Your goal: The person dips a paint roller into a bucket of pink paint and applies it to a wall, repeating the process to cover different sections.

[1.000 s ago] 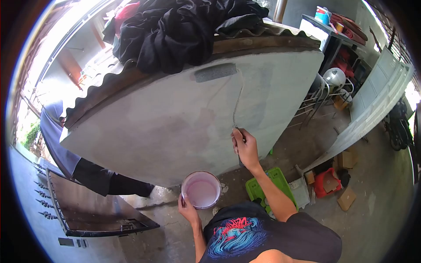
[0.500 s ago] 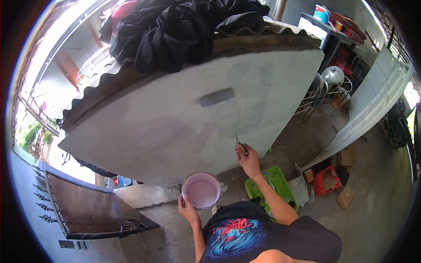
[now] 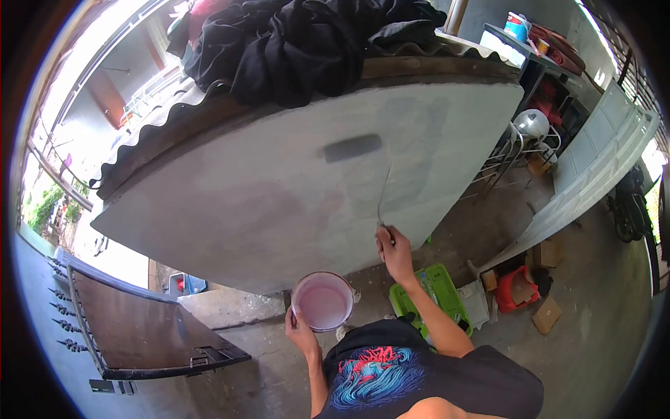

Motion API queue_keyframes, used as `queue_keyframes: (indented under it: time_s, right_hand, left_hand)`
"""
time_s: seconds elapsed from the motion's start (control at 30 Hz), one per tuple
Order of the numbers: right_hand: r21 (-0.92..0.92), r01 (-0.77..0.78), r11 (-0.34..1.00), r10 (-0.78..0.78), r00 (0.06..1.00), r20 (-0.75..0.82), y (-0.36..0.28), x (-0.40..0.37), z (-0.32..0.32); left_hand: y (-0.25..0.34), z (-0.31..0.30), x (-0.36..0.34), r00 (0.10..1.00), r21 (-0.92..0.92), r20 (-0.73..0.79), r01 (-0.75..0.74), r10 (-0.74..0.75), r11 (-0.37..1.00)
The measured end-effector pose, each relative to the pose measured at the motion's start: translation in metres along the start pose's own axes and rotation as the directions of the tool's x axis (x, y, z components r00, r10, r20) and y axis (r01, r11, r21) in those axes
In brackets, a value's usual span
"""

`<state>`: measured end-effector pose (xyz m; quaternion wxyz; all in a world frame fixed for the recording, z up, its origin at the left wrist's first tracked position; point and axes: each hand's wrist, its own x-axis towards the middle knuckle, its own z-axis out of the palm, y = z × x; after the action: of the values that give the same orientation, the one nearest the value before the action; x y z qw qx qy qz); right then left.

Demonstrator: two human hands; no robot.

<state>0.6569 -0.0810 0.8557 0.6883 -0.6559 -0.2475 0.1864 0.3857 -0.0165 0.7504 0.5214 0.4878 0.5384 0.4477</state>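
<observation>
Roller (image 3: 353, 148) lay flat against the wall (image 3: 244, 209) below its top edge, sleeve running along that edge, thin handle dropping to the right hand (image 3: 393, 249), which gripped its end. Left hand (image 3: 300, 334), farther off and lower, clasped the rim of the paint bucket (image 3: 322, 302).

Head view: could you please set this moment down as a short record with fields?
Right hand: right hand grips the handle of the paint roller
Roller: its sleeve lies against the grey wall
Left hand: left hand holds the bucket by its rim
Bucket contents: pale pink paint
On top of wall: dark clothes on corrugated sheeting
Floor: green tray to the right of the bucket
</observation>
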Motion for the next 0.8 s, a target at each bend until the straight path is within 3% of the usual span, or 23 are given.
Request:
queue_keyframes:
  time_s: [0.07,0.2,0.43,0.57,0.67,0.8]
  right_hand:
    - [-0.012,-0.050,0.999,0.050,0.999,-0.014,0.037,-0.012,-0.004]
    - [-0.080,-0.128,0.989,0.126,0.992,-0.030,0.044,-0.019,-0.012]
    - [-0.144,0.053,0.988,-0.057,0.998,-0.021,-0.049,0.007,0.005]
    - [-0.068,0.095,0.993,-0.096,0.995,-0.016,-0.055,0.007,0.028]
    - [0.022,0.008,1.000,-0.007,0.999,-0.041,-0.019,0.001,0.038]
    - [-0.053,-0.043,0.998,0.040,0.998,-0.049,0.049,-0.022,0.033]
  left_hand:
    - [0.005,0.000,0.002,1.000,0.002,0.000,-0.001,0.001,1.000]
    - [0.006,-0.005,0.014,1.000,-0.003,0.011,-0.013,0.013,1.000]
    - [0.020,-0.004,0.032,0.996,0.036,0.082,-0.040,0.037,0.999]
    - [0.011,-0.006,0.043,0.993,0.010,0.119,-0.021,0.019,1.000]
    - [0.012,-0.008,0.044,0.994,-0.010,0.111,-0.012,0.013,1.000]
    - [0.000,-0.018,0.048,0.997,0.008,0.079,-0.019,0.018,1.000]
